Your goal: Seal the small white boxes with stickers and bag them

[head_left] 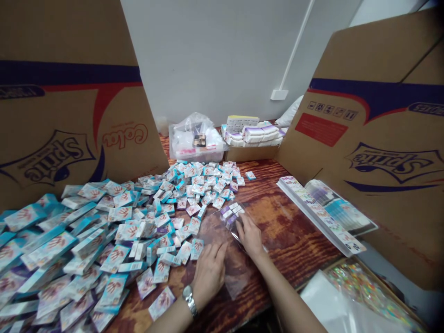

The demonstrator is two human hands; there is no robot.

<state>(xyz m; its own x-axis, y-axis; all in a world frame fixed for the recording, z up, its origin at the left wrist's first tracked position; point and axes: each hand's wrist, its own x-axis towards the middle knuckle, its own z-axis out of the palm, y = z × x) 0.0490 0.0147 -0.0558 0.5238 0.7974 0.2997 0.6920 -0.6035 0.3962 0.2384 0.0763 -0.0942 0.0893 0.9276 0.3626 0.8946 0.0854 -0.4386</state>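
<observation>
A transparent plastic bag (222,249) lies flat on the wooden table (280,217), with several small white-and-teal boxes (231,215) bunched at its far end. My right hand (249,236) pinches the bag near those boxes. My left hand (210,273), with a metal wristwatch (189,300) on its wrist, rests flat on the bag's near side. A large heap of similar boxes printed with a handprint (121,231) spreads across the table to the left, touching the fingers of my left hand.
Printed Sprite cardboard sheets (69,115) (374,129) stand on both sides. A lidded plastic tub (194,143) and stacked white packs (256,136) sit at the back. A long printed sleeve of packs (322,215) lies to the right, with a holographic-patterned tray (367,291) at the near right.
</observation>
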